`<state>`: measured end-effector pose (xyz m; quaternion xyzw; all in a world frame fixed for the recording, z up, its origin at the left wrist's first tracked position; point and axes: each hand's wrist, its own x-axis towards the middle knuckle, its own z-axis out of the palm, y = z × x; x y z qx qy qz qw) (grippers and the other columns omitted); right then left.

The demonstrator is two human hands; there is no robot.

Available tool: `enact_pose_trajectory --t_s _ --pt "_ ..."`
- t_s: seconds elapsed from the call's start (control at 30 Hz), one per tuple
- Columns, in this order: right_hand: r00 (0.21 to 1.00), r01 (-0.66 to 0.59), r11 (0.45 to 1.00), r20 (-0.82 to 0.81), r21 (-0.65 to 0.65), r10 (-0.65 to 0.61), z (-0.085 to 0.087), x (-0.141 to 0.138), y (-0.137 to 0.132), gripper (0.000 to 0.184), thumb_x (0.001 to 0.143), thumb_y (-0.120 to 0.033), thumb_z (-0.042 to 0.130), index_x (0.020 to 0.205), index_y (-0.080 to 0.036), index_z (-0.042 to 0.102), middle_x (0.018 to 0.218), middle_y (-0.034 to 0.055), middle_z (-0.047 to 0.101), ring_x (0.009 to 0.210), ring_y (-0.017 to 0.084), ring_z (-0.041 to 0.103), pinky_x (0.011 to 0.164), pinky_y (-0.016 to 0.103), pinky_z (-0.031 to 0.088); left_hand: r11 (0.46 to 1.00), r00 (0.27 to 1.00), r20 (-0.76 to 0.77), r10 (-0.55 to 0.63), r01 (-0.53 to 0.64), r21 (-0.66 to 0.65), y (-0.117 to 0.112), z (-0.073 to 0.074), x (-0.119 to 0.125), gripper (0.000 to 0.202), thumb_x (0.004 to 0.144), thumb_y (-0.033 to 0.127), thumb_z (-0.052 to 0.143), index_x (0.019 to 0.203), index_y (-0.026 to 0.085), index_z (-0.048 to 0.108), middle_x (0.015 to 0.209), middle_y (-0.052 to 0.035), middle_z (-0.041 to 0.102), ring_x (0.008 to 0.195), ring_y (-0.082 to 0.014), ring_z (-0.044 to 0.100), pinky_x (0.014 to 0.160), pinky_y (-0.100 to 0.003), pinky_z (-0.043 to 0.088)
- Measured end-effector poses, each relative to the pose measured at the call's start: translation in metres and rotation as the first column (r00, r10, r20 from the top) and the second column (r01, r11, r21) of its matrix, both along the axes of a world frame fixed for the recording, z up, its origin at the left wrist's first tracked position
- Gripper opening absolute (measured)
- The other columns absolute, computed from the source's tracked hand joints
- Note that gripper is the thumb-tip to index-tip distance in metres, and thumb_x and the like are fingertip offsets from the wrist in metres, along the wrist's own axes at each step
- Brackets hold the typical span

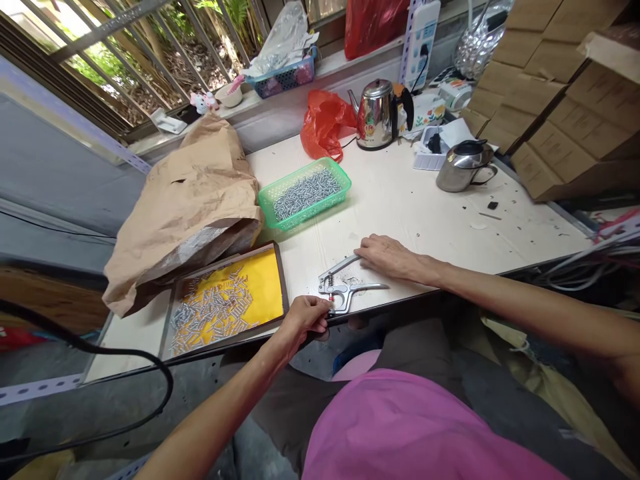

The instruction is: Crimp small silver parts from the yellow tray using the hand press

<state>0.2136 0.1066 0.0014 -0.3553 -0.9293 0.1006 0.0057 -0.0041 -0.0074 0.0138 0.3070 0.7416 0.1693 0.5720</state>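
Note:
A silver hand press (344,291) with a spring and two long handles lies at the front edge of the table. My right hand (387,257) is closed round the end of its raised upper handle. At the tool's near end, the fingers of my left hand (307,316) are pinched together by a small red part; whatever they hold is too small to make out. Left of that hand, a tray with a yellow bottom (267,283) bears many small metal pins (215,307). Behind stands a green basket (345,193) full of similar small metal pieces (307,193).
A brown paper sack (195,180) leans behind the tray. At the back are a red plastic bag (323,120), a steel kettle (376,117) and a steel pot (463,167). Cardboard boxes (555,147) are stacked at the right. Small scraps lie on the white table (395,193).

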Motion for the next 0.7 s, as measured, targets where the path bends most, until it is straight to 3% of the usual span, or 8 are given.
enact_pose_trajectory --t_s 0.07,0.2,0.5,0.6,0.7 --pt "0.999 -0.002 0.999 0.032 0.049 0.0 0.002 -0.001 0.003 0.023 0.093 -0.016 0.041 0.09 -0.016 0.064 0.096 0.0109 0.065 0.089 0.022 0.054 0.075 0.034 0.033 1.0 1.0 0.017 0.003 -0.003 -0.004 0.0 0.001 0.0 0.029 0.07 0.034 0.074 0.063 0.013 0.055 0.041 0.0048 0.051 0.032 -0.0051 0.045 0.038 -0.016 0.037" --pt "1.0 -0.006 0.988 0.011 0.152 0.005 0.006 0.001 0.001 0.025 0.094 -0.014 0.04 0.089 -0.018 0.064 0.093 0.0102 0.066 0.088 0.023 0.053 0.074 0.036 0.029 1.0 0.999 0.052 0.001 -0.001 0.001 -0.002 0.002 -0.001 0.03 0.071 0.035 0.074 0.062 0.014 0.053 0.042 0.0051 0.051 0.033 -0.0049 0.046 0.038 -0.016 0.038" --pt "0.998 0.052 0.994 0.038 0.101 -0.056 -0.005 -0.005 0.002 0.028 0.096 -0.02 0.038 0.09 -0.018 0.065 0.094 0.0092 0.066 0.092 0.023 0.055 0.077 0.036 0.032 1.0 0.999 0.038 0.0 0.0 -0.004 -0.002 -0.001 0.0 0.027 0.073 0.031 0.072 0.062 0.015 0.053 0.042 0.0048 0.052 0.034 -0.0062 0.049 0.038 -0.016 0.039" --pt "1.0 -0.008 1.0 -0.011 0.018 0.009 0.0 -0.001 -0.005 0.03 0.094 -0.039 0.046 0.105 -0.016 0.063 0.104 0.012 0.065 0.098 0.026 0.056 0.084 0.038 0.036 1.0 0.999 0.043 0.016 -0.016 0.003 -0.003 -0.002 0.001 0.025 0.076 0.029 0.069 0.063 0.015 0.053 0.042 0.0045 0.052 0.034 -0.0061 0.048 0.037 -0.015 0.038" --pt "0.992 -0.106 0.993 -0.078 -0.051 0.101 0.002 0.007 -0.015 0.072 0.081 -0.065 0.055 0.129 -0.012 0.05 0.125 0.0187 0.056 0.115 0.033 0.05 0.094 0.045 0.037 1.0 0.999 0.046 0.024 -0.025 0.011 -0.004 -0.001 0.001 0.026 0.075 0.029 0.07 0.063 0.014 0.053 0.042 0.0047 0.052 0.033 -0.0056 0.047 0.037 -0.015 0.037"
